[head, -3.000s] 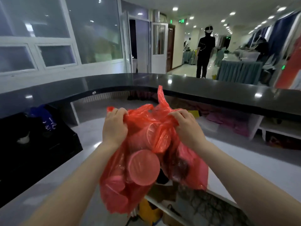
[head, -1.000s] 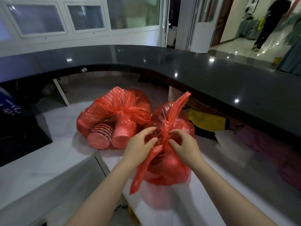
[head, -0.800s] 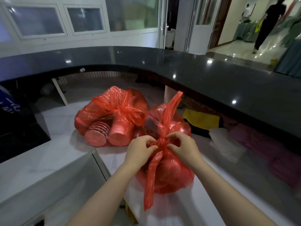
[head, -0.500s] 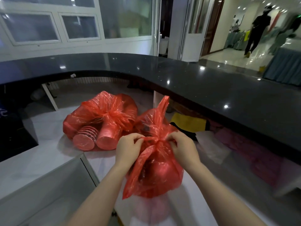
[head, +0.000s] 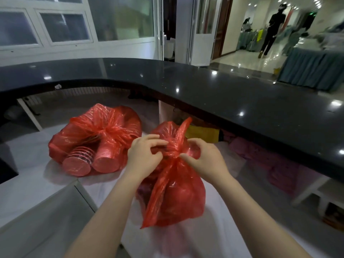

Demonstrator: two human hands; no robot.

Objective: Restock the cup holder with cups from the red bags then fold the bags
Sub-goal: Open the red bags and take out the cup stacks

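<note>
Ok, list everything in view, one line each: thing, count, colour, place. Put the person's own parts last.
tied bag: one, red, on the white desk nearest the camera, knotted at the top
second bag: one, red, tied, lying to its left on the desk
cups: two stacks showing through the second bag, red-tinted
desk: one, white, under both bags
counter: one, glossy black, curving behind the desk
yellow cloth: one, under the counter behind the tied bag
pink cloth: pile, under the counter at right
walking person: one, in black, far hallway
left hand: pinching the knot of the tied bag
right hand: pinching the same knot from the other side
</note>
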